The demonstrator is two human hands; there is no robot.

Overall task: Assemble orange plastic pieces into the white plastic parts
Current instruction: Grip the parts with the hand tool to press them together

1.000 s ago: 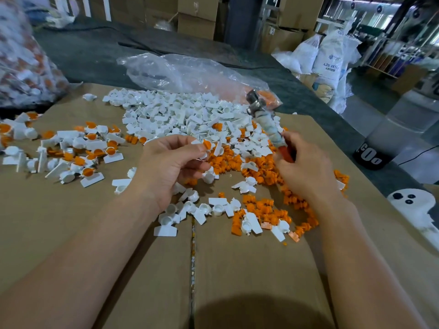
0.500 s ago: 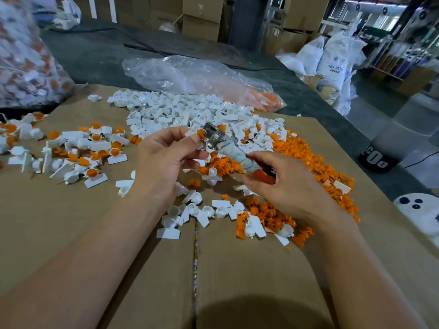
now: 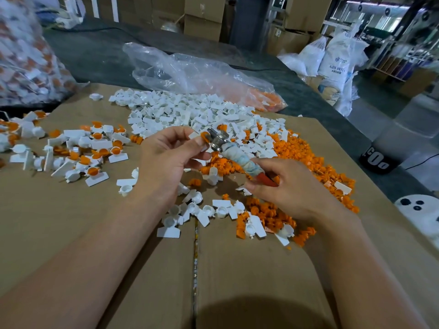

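Left hand [image 3: 169, 160] pinches white part [image 3: 194, 135] and orange piece [image 3: 203, 135], pressed against metal head of tool [image 3: 235, 157]. Right hand [image 3: 287, 186] grips tool handle. Loose orange pieces [image 3: 297, 150] heaped on worktop [image 3: 71, 222] right of tool.

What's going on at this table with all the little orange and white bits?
A person is putting small plastic parts together on a cardboard surface. The left hand pinches a white part with an orange piece, while the right hand grips a cloth-wrapped tool whose metal head meets that piece. Loose white parts and orange pieces lie ahead; assembled ones sit to the left.
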